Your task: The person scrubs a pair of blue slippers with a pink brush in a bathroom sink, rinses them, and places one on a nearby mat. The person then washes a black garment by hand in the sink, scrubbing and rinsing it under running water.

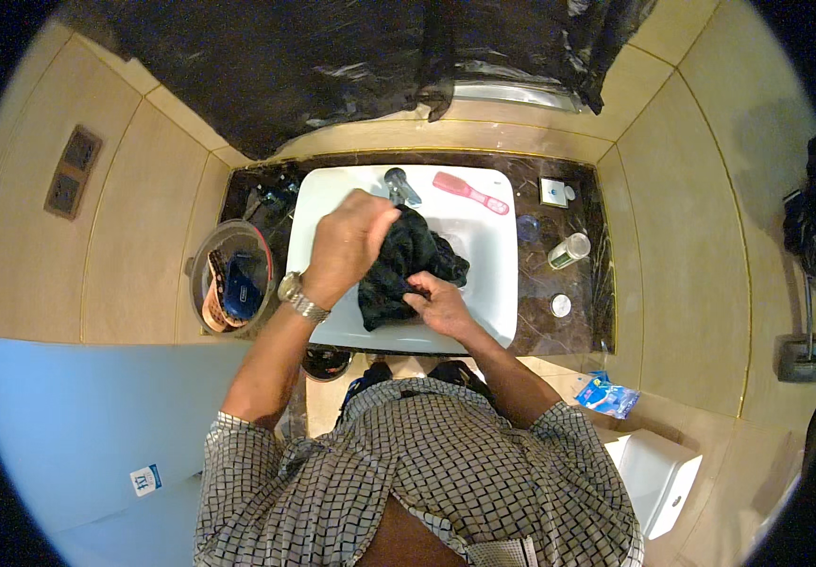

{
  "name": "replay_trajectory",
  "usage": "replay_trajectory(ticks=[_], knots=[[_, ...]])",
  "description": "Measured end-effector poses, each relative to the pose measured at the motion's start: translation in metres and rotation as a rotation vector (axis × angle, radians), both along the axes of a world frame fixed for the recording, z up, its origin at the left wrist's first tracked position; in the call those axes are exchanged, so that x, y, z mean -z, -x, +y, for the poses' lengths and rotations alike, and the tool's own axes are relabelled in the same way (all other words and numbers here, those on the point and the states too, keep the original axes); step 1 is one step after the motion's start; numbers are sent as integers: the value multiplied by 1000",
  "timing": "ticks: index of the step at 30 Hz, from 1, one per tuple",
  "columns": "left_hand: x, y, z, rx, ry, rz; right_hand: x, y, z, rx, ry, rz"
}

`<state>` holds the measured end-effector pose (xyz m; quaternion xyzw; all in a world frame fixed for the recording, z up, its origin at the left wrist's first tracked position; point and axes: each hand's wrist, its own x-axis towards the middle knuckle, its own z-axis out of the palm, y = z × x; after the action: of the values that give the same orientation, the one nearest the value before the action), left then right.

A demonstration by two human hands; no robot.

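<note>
A bunched black cloth hangs over the white sink, partly inside the basin. My left hand, with a metal watch on its wrist, is closed on the upper part of the cloth, just below the faucet. Lower down, my right hand pinches the cloth's right side between thumb and fingers. A pink brush lies on the sink's back rim, to the right of the faucet. Folds hide much of the cloth's shape.
On the dark counter to the right stand a white-capped jar, a small white box and a round white lid. At left is a clear bucket with items inside. A blue packet lies near the white toilet tank.
</note>
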<state>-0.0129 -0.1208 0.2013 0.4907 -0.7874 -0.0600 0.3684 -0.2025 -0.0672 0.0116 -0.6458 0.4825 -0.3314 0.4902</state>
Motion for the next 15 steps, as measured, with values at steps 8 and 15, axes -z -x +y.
replay_trajectory(ticks=[8,15], knots=[[7,-19,14,321,27,-490,27,-4,31,115,69,178],[9,-25,32,450,-51,-803,39,-31,58,281,43,231]])
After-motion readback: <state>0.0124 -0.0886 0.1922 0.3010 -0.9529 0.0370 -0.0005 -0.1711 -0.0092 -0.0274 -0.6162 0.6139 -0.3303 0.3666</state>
